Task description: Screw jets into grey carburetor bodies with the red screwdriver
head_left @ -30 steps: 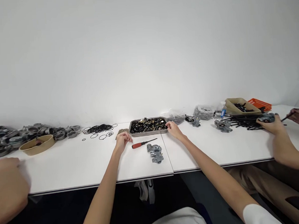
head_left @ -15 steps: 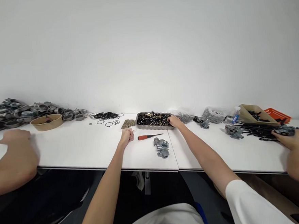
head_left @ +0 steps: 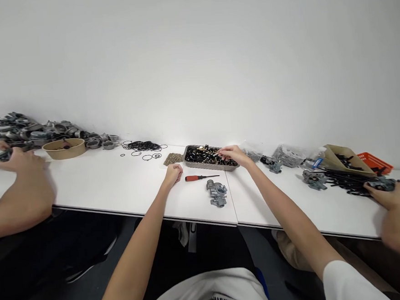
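Observation:
My right hand (head_left: pixel 234 155) is over the metal tray (head_left: pixel 212 168), its fingertips pinched together. A small shiny piece seems to show at the fingertips, too tiny to name. Small black and brass-coloured parts (head_left: pixel 200 155) fill the tray. My left hand (head_left: pixel 173 174) rests closed on the table, just in front of a pile of small brass-coloured pieces (head_left: pixel 173 158); what its curled fingers hold, if anything, is hidden. Between my hands lies a screwdriver (head_left: pixel 191 178) with a red handle, its shaft to the right. Nearer me is a grey metal carburetor body (head_left: pixel 217 194).
Black rubber rings (head_left: pixel 143 146) lie left of the tray, beyond them a tan bowl (head_left: pixel 65 150) and heaped grey metal parts (head_left: pixel 16 126). Rightward are plastic bags (head_left: pixel 287 155), black tubes (head_left: pixel 348 180), a tan bin (head_left: pixel 347 158) and an orange basket (head_left: pixel 375 163). Co-workers' hands work at both sides.
My right hand has shifted from the tray's right end leftward, now above the parts. My left hand stays closed near the brass-coloured pile. The left co-worker's hands have come to a metal part.

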A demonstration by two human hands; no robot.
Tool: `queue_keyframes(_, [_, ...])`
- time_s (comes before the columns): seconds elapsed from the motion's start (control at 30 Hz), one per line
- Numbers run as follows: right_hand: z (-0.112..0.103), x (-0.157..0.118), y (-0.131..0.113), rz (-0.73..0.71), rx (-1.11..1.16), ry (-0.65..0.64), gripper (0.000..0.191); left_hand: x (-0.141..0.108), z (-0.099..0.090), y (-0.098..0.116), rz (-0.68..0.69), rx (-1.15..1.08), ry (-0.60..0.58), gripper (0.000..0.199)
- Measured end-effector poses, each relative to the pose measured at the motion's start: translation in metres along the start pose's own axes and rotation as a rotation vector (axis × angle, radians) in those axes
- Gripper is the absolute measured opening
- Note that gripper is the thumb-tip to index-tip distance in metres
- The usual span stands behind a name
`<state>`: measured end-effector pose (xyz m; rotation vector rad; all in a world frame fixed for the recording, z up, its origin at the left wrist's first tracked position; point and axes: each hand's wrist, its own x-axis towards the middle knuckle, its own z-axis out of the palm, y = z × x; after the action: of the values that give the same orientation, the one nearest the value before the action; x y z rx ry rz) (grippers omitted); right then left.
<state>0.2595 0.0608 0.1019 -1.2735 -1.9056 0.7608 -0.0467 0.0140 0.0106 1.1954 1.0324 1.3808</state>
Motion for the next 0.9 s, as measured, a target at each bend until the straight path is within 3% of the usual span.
queue_keyframes(0.13, [0.033,-0.019,-0.027,-0.143,0.133,-0.208,0.024,-0.006,0.005,0.005,0.038,0.049,-0.02,0.004])
queue_keyframes(0.3, [0.068,-0.029,-0.048,-0.214,0.087,-0.235,0.025,-0.01,0.011,0.013,0.118,0.046,-0.143,0.034])
queue_keyframes(0.43, [0.08,-0.027,-0.051,-0.217,0.14,-0.213,0.024,-0.009,0.01,0.014,0.126,-0.006,-0.158,0.038])
queue_keyframes(0.7, [0.088,-0.027,-0.048,-0.212,0.173,-0.24,0.024,-0.004,0.005,0.009,0.059,-0.121,-0.228,0.034])
queue_keyframes(0.83, [0.072,-0.018,-0.043,-0.234,0.155,-0.321,0.032,-0.003,0.001,0.01,0.054,-0.233,-0.174,0.031])
queue_keyframes(0.9, [0.056,-0.008,-0.031,-0.184,0.029,-0.226,0.031,-0.002,0.0,0.01,0.053,-0.273,-0.127,0.03])
